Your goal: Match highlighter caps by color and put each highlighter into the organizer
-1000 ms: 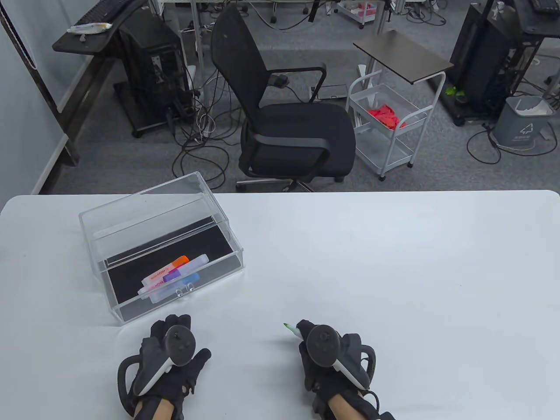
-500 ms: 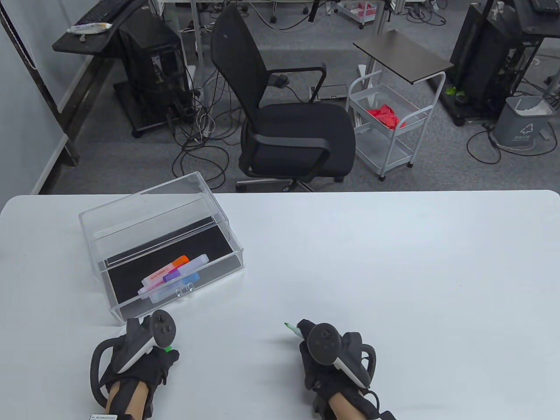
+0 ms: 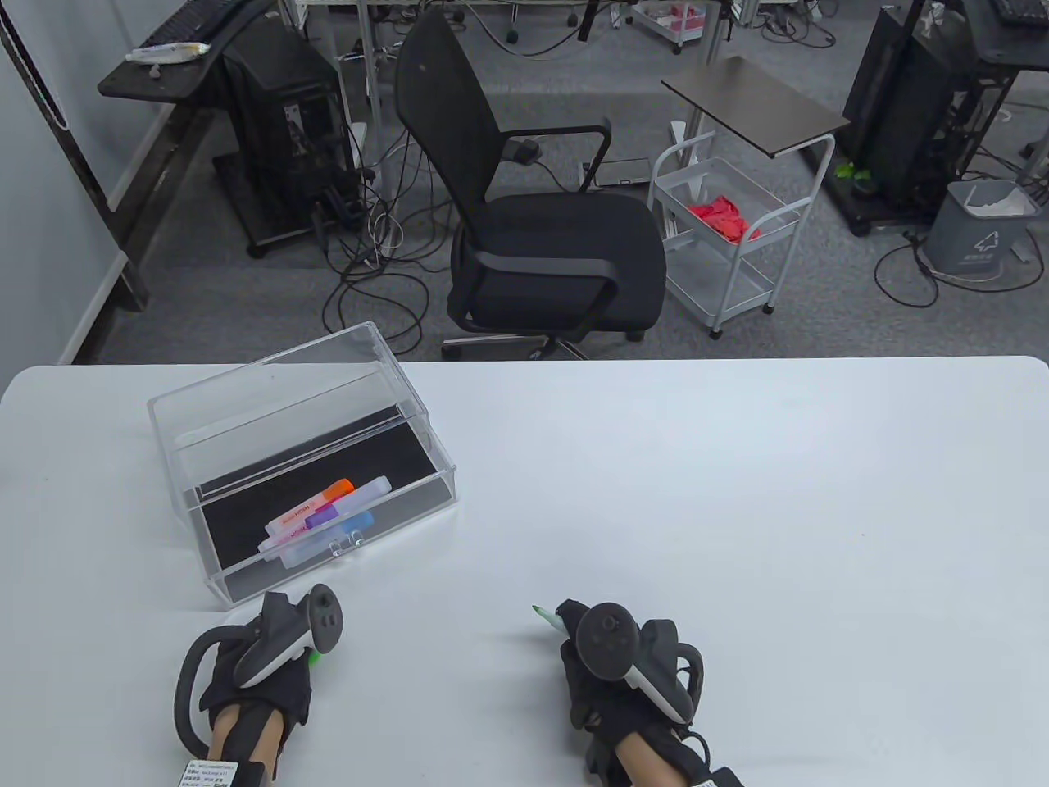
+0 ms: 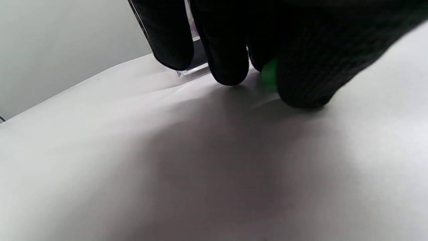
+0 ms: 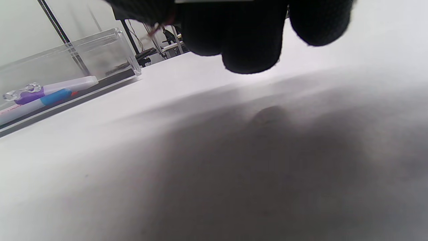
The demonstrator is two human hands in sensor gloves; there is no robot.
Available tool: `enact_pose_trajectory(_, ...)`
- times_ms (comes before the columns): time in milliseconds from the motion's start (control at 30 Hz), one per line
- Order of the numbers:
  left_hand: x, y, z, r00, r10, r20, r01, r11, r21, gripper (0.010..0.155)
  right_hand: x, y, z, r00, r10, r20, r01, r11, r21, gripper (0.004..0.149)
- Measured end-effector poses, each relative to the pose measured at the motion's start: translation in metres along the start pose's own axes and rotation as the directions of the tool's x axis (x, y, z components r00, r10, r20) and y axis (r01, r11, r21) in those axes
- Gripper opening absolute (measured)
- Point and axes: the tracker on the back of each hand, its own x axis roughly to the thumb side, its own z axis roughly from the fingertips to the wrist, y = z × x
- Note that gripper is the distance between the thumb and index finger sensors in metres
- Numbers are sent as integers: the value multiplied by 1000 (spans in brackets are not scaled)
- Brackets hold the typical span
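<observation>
From the table view, you look to be on the last highlighter: three capped ones already lie in the clear organizer point(image 3: 303, 459), and your right hand point(image 3: 623, 664) is curled round the green highlighter point(image 3: 547, 619), whose bare tip pokes out toward the upper left. Your left hand point(image 3: 262, 664) is down on the tabletop point(image 3: 697, 492) just in front of the organizer, with a sliver of the green cap point(image 3: 313, 655) showing at its fingers. The hands are well apart, so the next move, as I judge it, is to lift the cap, bring the hands together and line its open end up with that tip.

In the left wrist view, your left hand's fingers point(image 4: 227, 50) hang down to the tabletop and the thumb side and a finger close on the green cap point(image 4: 269, 75); it looks pinched, though whether it is clear of the surface I cannot tell.

In the right wrist view, your curled fingers point(image 5: 250, 40) hover above the tabletop; the highlighter itself is hidden there. The organizer point(image 5: 67, 60) sits off to the left with its capped highlighters inside.
</observation>
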Motion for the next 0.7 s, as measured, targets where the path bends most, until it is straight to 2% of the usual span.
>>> enact_pose_trajectory(200,3,1,1,998,-56,14,55,997,50,60,-1,0,-1,1000,-2,-5,2,1000,1,52)
enact_pose_trajectory(400,4,0,2,993,-106,50,102,992,76,59,-1,0,-1,1000,-2,-11,3,1000,6,52)
enact_pose_trajectory(700,-9,-5,1,994,-11,108,1,995,97,61,-2,0,-1,1000,-5,-12,5,1000,6,52)
